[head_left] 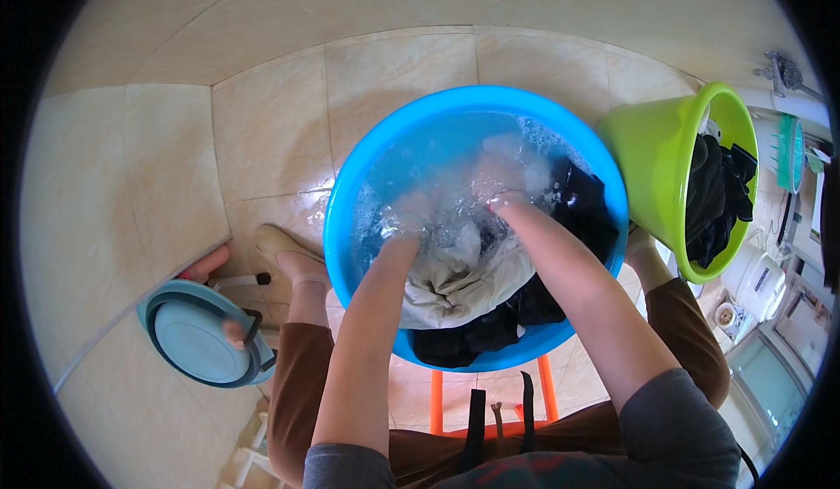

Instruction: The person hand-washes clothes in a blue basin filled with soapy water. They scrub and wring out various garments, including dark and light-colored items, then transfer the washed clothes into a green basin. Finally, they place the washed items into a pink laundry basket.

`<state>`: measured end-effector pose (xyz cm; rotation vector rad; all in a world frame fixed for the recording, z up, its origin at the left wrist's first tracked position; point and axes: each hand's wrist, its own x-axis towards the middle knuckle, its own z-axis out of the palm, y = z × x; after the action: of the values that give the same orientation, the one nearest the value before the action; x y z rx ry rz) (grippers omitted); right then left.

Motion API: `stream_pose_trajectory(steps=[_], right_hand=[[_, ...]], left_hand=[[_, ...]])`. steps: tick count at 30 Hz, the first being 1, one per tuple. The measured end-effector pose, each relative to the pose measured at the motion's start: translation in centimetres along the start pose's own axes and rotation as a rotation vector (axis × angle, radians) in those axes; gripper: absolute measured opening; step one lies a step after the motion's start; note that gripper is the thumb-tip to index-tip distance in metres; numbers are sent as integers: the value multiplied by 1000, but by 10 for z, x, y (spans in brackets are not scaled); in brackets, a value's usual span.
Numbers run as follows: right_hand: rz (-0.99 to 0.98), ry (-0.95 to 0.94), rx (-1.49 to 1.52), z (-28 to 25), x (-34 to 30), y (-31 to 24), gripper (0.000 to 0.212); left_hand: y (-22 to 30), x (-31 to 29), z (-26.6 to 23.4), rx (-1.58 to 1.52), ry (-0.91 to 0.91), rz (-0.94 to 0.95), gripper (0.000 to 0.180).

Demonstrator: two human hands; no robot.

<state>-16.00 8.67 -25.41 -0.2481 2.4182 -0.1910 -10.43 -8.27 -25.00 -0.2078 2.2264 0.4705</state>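
Head view: apparently hand-washing, at the swishing or rubbing step, with left hand (411, 211) and right hand (500, 177) both sunk in the blue tub (340, 192). Impossible to tell whether clenched or loose on either side, being blurred by water (429, 148) and suds (547, 143). Just on the near side of both hands, bunched white cloth (459, 289), partly above the surface; nearer still, black cloth (468, 338) along the tub's wall, with more black cloth (584, 209) right of the right hand. Past both hands, cloudy bluish water, foamiest around the right. Well to the right of the grip, just beside the tub, a green bucket (647, 161) holding dark clothes (719, 196). Well to the left, a teal basin (197, 340), contents unclear. Next, probably calling for a firm hold on the white cloth and more working through the water.
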Motion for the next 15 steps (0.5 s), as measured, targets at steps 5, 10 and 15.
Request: stream_pose_trajectory(steps=[5, 10, 15], right_hand=[[-101, 29, 367, -8, -7, 20, 42], [-360, 192, 789, -48, -70, 43, 32], [-558, 344, 850, -102, -134, 42, 22]], left_hand=[[-19, -16, 3, -1, 190, 66, 34], [-9, -78, -26, -220, 580, 312, 24], [20, -136, -51, -529, 723, 435, 23]])
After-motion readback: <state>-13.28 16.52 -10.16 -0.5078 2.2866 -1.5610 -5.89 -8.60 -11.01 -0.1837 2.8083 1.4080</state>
